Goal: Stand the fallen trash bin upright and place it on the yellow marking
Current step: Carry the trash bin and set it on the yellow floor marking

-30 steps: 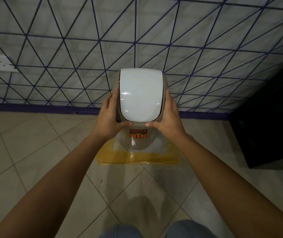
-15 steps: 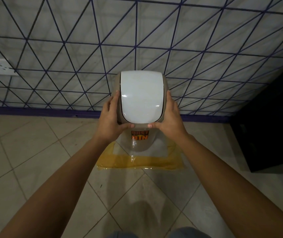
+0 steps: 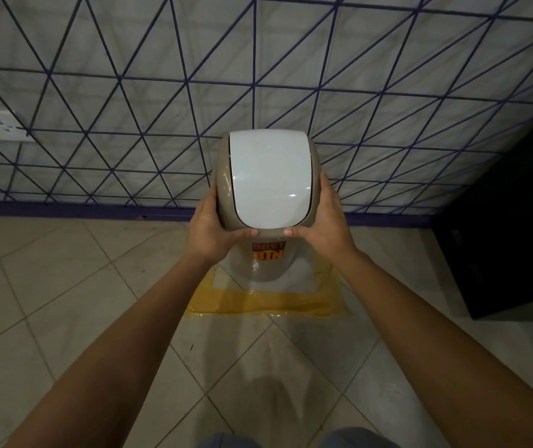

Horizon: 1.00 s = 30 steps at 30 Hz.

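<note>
1. Head view, the grip: the left hand (image 3: 213, 227) and right hand (image 3: 325, 226) clasp the trash bin (image 3: 258, 227) at its domed top, one palm on each side, thumbs laid along the front edge just under the white swing lid (image 3: 270, 179). Both hands are closed around the shell, with nothing else held.

2. Head view, the bin: it stands upright, its orange label facing the camera, its base inside the yellow marking (image 3: 268, 303) on the tiled floor (image 3: 65, 286), close to the patterned wall (image 3: 258, 76). Whether the base rests fully on the floor cannot be told; the dome hides its far edge.

3. The step in hand looks like the final seating. Do it well by pressing straight down with even force from both palms, so the base lands flat rather than on one edge.

4. Keep thumbs off the lid, as it probably pivots and gives no firm hold.

5. Before letting go, check that the base sits centred within the yellow frame, then open both hands together so the bin does not rock.
</note>
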Motion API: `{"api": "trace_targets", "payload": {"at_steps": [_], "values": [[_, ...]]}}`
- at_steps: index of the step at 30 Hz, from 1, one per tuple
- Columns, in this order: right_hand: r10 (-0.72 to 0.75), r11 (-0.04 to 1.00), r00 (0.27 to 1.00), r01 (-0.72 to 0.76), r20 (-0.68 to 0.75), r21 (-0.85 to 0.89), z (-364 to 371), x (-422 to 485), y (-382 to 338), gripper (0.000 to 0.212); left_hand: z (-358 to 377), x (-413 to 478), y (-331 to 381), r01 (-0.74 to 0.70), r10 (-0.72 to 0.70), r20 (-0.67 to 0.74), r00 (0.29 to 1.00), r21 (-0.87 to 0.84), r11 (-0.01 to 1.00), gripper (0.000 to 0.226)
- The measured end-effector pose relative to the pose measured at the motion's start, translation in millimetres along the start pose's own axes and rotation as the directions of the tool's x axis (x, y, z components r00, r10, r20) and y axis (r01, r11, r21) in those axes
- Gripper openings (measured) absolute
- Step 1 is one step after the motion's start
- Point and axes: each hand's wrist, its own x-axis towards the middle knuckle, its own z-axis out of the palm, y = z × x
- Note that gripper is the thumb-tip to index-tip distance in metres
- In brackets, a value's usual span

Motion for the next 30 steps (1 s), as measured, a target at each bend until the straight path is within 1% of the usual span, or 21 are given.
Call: {"api": "trace_targets", "payload": {"at_steps": [4,7,11,13,18,30], "values": [[-0.015,1.000,1.000,0.015,0.008,0.012,-0.1,-1.5,0.1,0.126,-1.8,-0.6,-0.9,0.005,-0.004,0.020,1.000,-0.020,1.000,0.109],[-0.015,1.000,1.000,0.015,0.010,0.005,0.4,-2.6,-1.6,0.125,-1.3,-2.5,2.5,-0.012,0.012,0.002,1.000,-0.011,1.000,0.109],[-0.034,0.999,0.999,0.034,-0.022,0.002,1.0,-6.0,-4.5,0.122,1.2,-6.1,9.3,-0.078,0.086,-0.050,0.995,0.134,0.988,0.115],[-0.034,0.999,0.999,0.034,-0.024,0.003,0.9,-6.5,-4.7,0.121,1.7,-6.6,10.0,-0.099,0.107,-0.043,0.993,0.154,0.983,0.114],[-0.026,1.000,0.999,0.026,-0.029,-0.003,2.2,-7.0,-5.6,0.121,-2.1,-3.6,7.1,-0.097,0.102,-0.031,0.994,0.130,0.987,0.107],[-0.015,0.999,0.999,0.014,-0.039,-0.037,6.3,-9.1,-6.5,0.118,-0.1,-0.5,5.9,-0.082,0.087,-0.040,0.995,0.111,0.990,0.104]]}}
